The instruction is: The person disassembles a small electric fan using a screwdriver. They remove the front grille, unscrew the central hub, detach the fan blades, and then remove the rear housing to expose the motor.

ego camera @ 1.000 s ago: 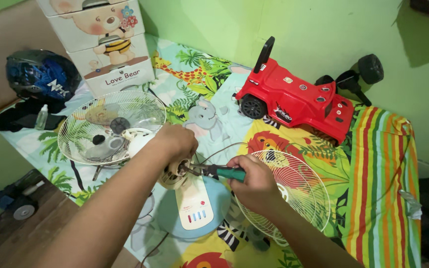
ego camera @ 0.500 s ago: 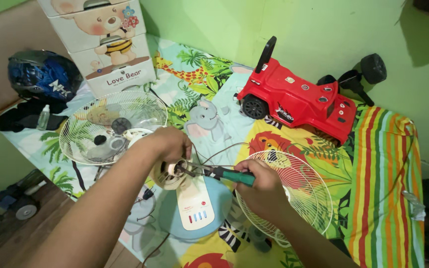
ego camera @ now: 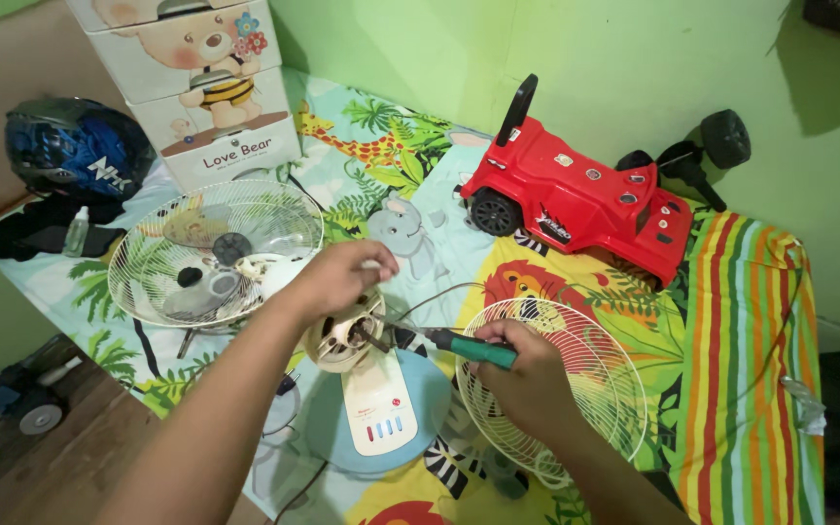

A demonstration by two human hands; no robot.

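Centre frame: cream fan motor [ego camera: 342,340] on its blue-based stand [ego camera: 381,413]. At ten o'clock, left hand [ego camera: 337,275] cupped narrow over the housing. At three o'clock, right hand [ego camera: 527,374] gripping green-handled screwdriver [ego camera: 439,341], tip touching motor.

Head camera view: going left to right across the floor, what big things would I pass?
Blue helmet → left fan grille → fan motor housing → green-handled screwdriver in the right hand → red ride-on toy car → striped cloth.

Green-handled screwdriver [ego camera: 469,346], cream (perhaps beige) fan motor [ego camera: 339,342], animal-print mat [ego camera: 410,209].
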